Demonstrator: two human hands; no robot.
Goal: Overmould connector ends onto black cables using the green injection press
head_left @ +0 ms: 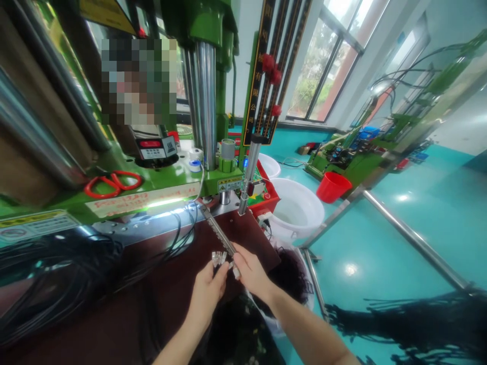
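Note:
My left hand (pixel 207 286) is closed around a bunch of small silvery metal pieces (pixel 218 257), which look like cable connectors. Right beside it, my right hand (pixel 249 268) grips the near end of a long, narrow metal bar (pixel 216 228) with small slots along it. The bar slants away over the brown tabletop (pixel 175 284) toward the green machine (pixel 163 190). Below my right fingers shows one more small silvery piece (pixel 236 272); whether it touches the bar, I cannot tell.
Black cables (pixel 64 284) lie heaped on the left. Red-handled scissors (pixel 113 183) rest on the machine ledge. At right stand a white tub (pixel 297 208), a red bucket (pixel 334 186) and a metal rail (pixel 414 238) with black cables (pixel 411 324) nearby. Beyond the machine is another person, blurred out.

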